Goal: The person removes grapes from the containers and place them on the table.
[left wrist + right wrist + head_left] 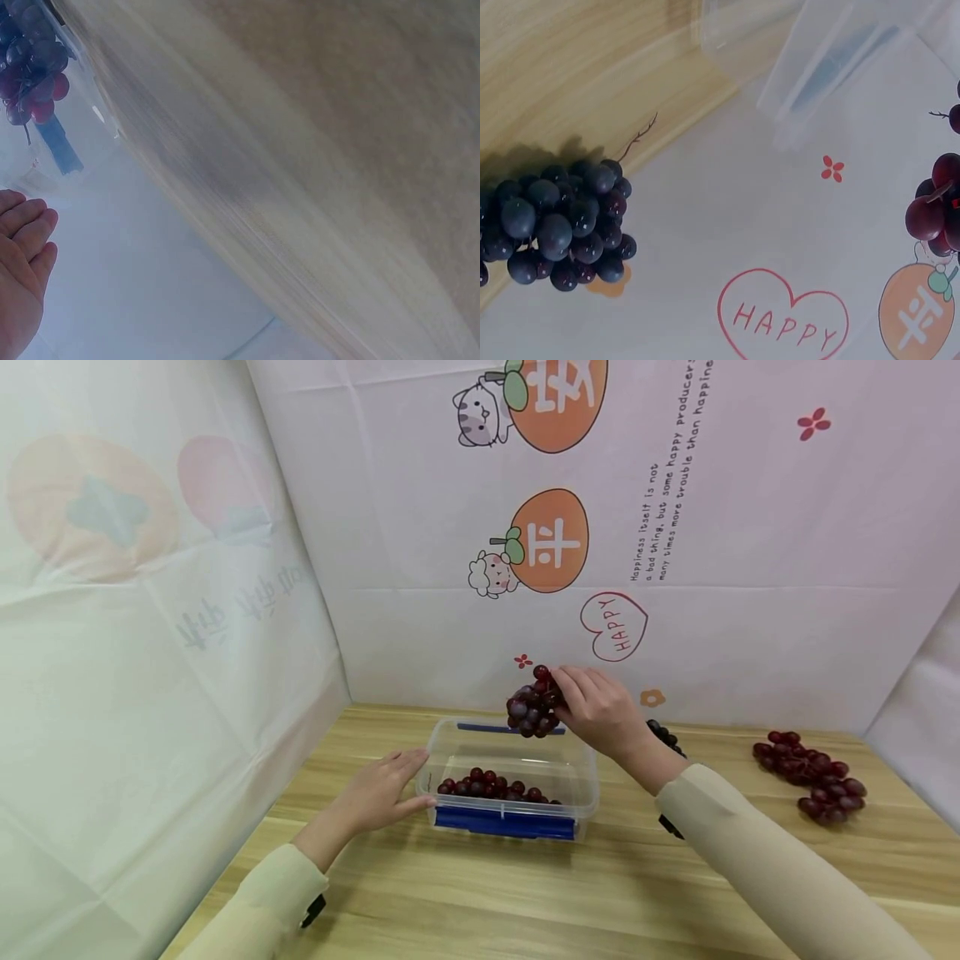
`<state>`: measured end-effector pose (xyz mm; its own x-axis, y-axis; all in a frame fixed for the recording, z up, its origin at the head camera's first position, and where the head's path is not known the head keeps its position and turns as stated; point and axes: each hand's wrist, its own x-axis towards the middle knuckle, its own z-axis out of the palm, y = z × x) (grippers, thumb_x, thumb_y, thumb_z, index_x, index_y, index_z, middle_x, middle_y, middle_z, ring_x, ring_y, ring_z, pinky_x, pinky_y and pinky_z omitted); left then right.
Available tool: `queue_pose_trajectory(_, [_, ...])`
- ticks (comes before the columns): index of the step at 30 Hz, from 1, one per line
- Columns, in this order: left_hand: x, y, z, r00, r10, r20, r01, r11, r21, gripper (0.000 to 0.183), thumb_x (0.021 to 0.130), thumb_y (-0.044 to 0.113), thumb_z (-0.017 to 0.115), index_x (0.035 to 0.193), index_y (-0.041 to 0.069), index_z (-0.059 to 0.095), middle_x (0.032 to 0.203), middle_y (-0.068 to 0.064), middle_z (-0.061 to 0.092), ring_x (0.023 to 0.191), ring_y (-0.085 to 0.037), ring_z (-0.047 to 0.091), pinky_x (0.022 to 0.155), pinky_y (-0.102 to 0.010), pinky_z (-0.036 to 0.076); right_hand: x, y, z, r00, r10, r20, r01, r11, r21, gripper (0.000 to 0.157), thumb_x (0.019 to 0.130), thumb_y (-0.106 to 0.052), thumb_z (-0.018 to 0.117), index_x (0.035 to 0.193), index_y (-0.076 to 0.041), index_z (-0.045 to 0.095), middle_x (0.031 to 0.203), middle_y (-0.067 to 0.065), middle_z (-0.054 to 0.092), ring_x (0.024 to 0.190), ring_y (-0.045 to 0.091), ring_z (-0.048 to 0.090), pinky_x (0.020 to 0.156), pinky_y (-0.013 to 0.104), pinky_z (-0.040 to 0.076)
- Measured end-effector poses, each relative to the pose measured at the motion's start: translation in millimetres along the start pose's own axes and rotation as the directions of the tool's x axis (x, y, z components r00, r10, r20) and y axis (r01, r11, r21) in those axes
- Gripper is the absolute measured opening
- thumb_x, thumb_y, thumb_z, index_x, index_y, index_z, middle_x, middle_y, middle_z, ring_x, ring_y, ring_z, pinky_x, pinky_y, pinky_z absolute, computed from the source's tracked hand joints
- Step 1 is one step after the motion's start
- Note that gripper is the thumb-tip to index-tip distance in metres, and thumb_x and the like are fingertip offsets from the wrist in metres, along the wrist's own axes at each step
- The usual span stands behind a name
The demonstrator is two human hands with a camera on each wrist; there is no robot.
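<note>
My right hand [604, 710] grips a bunch of dark red grapes [531, 706] in the air over the back of a clear plastic box [590, 781] with blue clips. Part of that bunch [937, 217] appears at the right edge of the right wrist view, where the hand itself is out of frame. Inside the box lie more red grapes [495, 787]. My left hand [381, 793] rests at the box's left side with fingers extended. The left wrist view shows this hand [22, 262] at its left edge, below hanging grapes [34, 64].
A black grape bunch [562, 221] lies on the wooden table [420, 893] by the back wall, mostly behind my right arm in the head view. Further right are red grapes [813, 777]. Printed white sheeting [420, 635] rises at the back and left.
</note>
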<state>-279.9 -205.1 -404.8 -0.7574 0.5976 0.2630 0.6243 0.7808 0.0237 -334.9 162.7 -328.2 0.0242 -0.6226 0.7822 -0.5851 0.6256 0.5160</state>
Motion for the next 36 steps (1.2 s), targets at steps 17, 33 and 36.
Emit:
queue_pose_trajectory(17, [0.3, -2.0, 2.9, 1.000, 0.007, -0.005, -0.007, 1.000, 0.004, 0.081, 0.094, 0.059, 0.049, 0.146, -0.001, 0.039, 0.147, -0.017, 0.043, 0.132, -0.038, 0.041, 0.110, -0.052, 0.033, -17.2, 25.1, -30.5, 0.993, 0.083, -0.083, -0.081, 0.996, 0.036, 0.037, 0.085, -0.010, 0.057, 0.113, 0.015, 0.060, 0.103, 0.029, 0.064, 0.078, 0.045, 0.064, 0.066, 0.057, 0.056])
queue_pose_trajectory(33, [0.7, -1.6, 1.6, 1.000, 0.015, -0.005, -0.015, 1.000, 0.002, 0.079, 0.095, 0.057, 0.052, 0.146, -0.002, 0.039, 0.147, -0.018, 0.043, 0.132, -0.039, 0.042, 0.110, -0.052, 0.033, -40.8, 36.5, -64.2, 0.992, 0.110, -0.061, -0.111, 0.994, -0.016, 0.041, 0.092, -0.018, 0.054, 0.114, 0.016, 0.061, 0.102, 0.030, 0.064, 0.077, 0.048, 0.062, 0.066, 0.058, 0.055])
queue_pose_trajectory(36, [0.6, -1.8, 1.4, 1.000, 0.016, -0.003, -0.016, 1.000, 0.000, 0.079, 0.095, 0.056, 0.052, 0.146, -0.002, 0.038, 0.147, -0.018, 0.043, 0.132, -0.038, 0.041, 0.110, -0.052, 0.033, -45.1, 36.9, -71.1, 0.991, 0.117, -0.065, -0.119, 0.993, -0.023, 0.041, 0.095, -0.020, 0.052, 0.115, 0.016, 0.061, 0.102, 0.031, 0.064, 0.077, 0.049, 0.062, 0.065, 0.058, 0.054])
